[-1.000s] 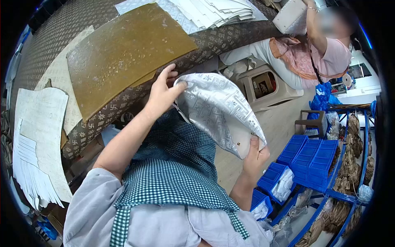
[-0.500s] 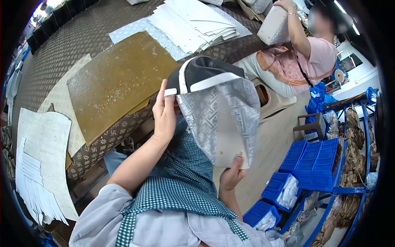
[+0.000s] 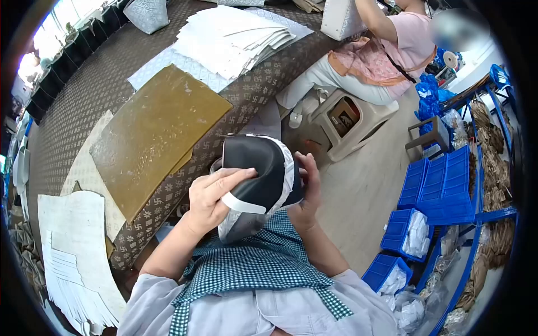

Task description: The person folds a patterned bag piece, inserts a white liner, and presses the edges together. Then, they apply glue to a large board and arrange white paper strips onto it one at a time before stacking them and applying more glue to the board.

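Observation:
A bag [image 3: 259, 159] with a smooth black side, white edging strips and a grey silvery part below is held in front of my apron. My left hand [image 3: 210, 200] grips its left side, with the fingers over the black surface near a white strip [image 3: 244, 204]. On the opposite side my right hand [image 3: 306, 196] is closed round the edge, beside a crinkled white band [image 3: 288, 168]. The bag itself hides part of the right fingers. Its grey underside rests close to the checked apron [image 3: 258, 260].
The patterned table [image 3: 61, 123] carries a brown board [image 3: 157, 134], stacked white sheets [image 3: 224, 42] and white strips [image 3: 67, 274]. A co-worker in pink [image 3: 412, 42] sits on a plastic stool [image 3: 364, 120], holding a whitish bag [image 3: 339, 19]. Blue bins [image 3: 448, 182] and shelving stand right.
The bag has been turned and lowered toward my apron, so its black side now faces up instead of the silver patterned side. My right hand has moved up to the bag's right edge.

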`<state>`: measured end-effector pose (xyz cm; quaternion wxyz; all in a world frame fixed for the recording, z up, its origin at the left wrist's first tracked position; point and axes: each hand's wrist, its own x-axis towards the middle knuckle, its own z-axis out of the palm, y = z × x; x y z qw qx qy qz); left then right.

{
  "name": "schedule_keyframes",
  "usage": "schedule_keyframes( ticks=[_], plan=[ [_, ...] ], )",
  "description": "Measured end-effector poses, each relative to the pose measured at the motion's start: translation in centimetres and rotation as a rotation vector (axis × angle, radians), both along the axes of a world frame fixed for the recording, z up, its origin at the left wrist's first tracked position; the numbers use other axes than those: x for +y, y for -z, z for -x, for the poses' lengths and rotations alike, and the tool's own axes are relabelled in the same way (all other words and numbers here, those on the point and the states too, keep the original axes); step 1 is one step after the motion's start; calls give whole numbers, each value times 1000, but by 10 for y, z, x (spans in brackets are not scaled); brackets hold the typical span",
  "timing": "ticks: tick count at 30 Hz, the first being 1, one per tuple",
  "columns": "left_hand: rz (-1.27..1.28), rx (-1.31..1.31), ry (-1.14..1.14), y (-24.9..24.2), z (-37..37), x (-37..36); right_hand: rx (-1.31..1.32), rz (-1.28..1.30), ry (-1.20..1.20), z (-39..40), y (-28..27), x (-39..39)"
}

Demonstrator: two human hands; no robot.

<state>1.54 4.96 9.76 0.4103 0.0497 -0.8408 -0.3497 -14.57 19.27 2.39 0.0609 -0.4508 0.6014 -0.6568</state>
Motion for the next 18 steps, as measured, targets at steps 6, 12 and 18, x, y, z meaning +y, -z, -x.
schedule_keyframes(
  ticks=[6, 12, 18],
  plan=[
    [50, -312, 254, -24, -33, -6, 206, 112, -381, 18, -67, 14],
    [145, -526, 454, -33, -45, -6, 153, -168, -705, 21, -114, 32],
    [-20, -743, 371, -55, -64, -12, -15, -742, -785, 45, -114, 55]
  ],
)
